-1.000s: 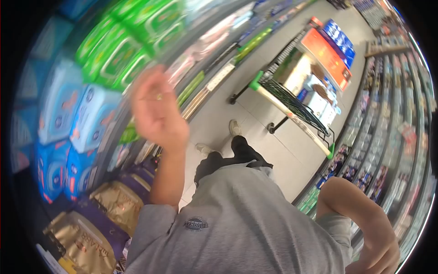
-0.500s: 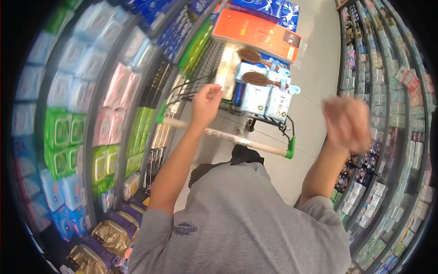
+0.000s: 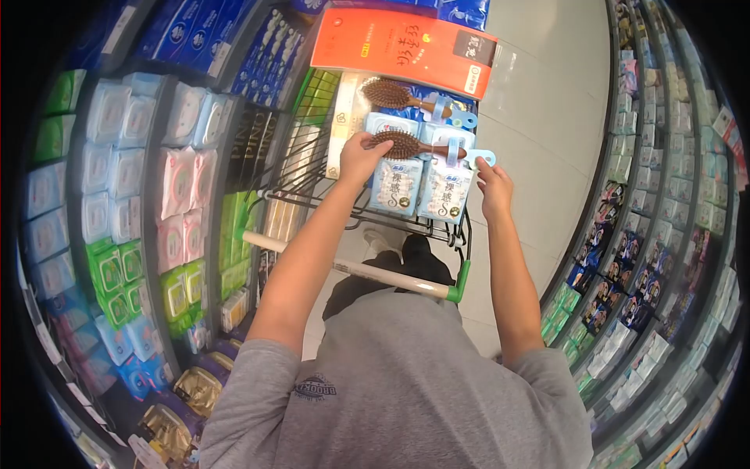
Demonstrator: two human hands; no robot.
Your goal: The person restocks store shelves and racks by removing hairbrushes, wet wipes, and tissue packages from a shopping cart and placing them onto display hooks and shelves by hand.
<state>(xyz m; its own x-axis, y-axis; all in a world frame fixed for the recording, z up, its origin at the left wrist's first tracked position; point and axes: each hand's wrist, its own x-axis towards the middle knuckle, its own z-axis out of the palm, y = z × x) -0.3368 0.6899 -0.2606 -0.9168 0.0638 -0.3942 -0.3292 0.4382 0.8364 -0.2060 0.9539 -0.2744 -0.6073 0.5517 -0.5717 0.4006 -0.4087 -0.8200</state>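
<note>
Left hand [image 3: 362, 159] now pinching bristle head [image 3: 406, 144] of lower hairbrush [image 3: 432, 148], 12 o'clock over light-blue packs [image 3: 397, 187]; right hand [image 3: 496, 189] now half-curling at hang tag [image 3: 475, 155], brush's 3 o'clock end, grip unclear. Brush newly being handled at both ends.

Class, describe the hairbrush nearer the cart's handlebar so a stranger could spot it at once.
In the shopping cart, find the orange box. Below it in view comes one brown hairbrush, then a second hairbrush, your target. Only the target has the left hand at its bristles and the right hand at its blue tag.
</note>
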